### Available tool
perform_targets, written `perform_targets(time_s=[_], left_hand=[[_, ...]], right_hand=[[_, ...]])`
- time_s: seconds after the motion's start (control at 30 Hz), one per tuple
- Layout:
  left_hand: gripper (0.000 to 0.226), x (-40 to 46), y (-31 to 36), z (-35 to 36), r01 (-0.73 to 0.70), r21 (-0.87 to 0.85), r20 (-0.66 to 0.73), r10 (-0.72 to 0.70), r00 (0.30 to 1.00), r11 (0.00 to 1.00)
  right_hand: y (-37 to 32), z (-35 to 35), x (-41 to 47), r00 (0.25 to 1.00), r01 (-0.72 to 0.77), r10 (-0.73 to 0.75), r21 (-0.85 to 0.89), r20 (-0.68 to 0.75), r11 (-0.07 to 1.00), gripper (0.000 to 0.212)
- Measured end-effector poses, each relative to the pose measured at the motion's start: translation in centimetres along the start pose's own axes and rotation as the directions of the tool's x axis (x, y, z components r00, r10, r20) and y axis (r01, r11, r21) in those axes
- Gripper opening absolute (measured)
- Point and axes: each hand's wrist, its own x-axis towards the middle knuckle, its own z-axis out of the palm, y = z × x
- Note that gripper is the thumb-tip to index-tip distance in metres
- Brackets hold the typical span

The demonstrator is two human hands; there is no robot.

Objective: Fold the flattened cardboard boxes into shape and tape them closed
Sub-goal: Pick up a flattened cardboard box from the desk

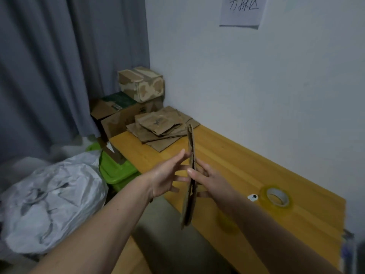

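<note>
Grip on flattened box (190,175) — tape roll (276,197), cardboard stack (158,127) nearby.

**What the view hides or cuts off**

The flattened brown cardboard box (190,175) stands edge-on to the camera, so neither face shows. It covers the fingertips of the left hand (166,177) and most fingers of the right hand (212,181). The white paper wall sign (242,10) is cut by the top edge, its handwriting blurred. The grey curtain (59,66) hides the rear of the large brown carton (118,117). A dark object (350,252) at the right edge is too blurred to identify.
</note>
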Motion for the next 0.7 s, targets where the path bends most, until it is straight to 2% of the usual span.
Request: perform_targets(time_s=[0.13, 0.27, 0.4, 0.63, 0.7], left_hand=[[0.041, 3.8, 0.7, 0.8, 0.013, -0.024, -0.004, -0.013, 1.0, 1.0], [0.055, 6.6, 1.3, 1.6, 0.009, -0.056, 0.049, -0.006, 0.999, 0.998], [0.075, 10.0, 2.9, 2.5, -0.005, 0.043, 0.168, -0.003, 0.986, 0.999], [0.077, 18.0, 6.3, 2.5, -0.049, 0.15, 0.315, 0.0, 0.949, 0.987], [0.077, 20.6, 7.3, 1.4, -0.047, 0.187, 0.334, -0.019, 0.942, 0.981]], right_hand=[[-0.1, -2.8, 3.0, 1.0, -0.01, 0.01, 0.038, -0.004, 0.999, 0.051], [0.0, -4.7, 5.1, 0.999, -0.035, 0.038, 0.076, -0.032, 0.996, 0.042], [-0.2, -7.4, 6.9, 0.989, -0.074, 0.086, 0.099, -0.12, 0.992, 0.049], [-0.5, -11.9, 11.2, 0.959, -0.019, 0.055, 0.131, -0.279, 0.991, 0.024], [-0.4, -12.7, 13.6, 0.939, -0.029, 0.074, 0.136, -0.335, 0.99, 0.026]])
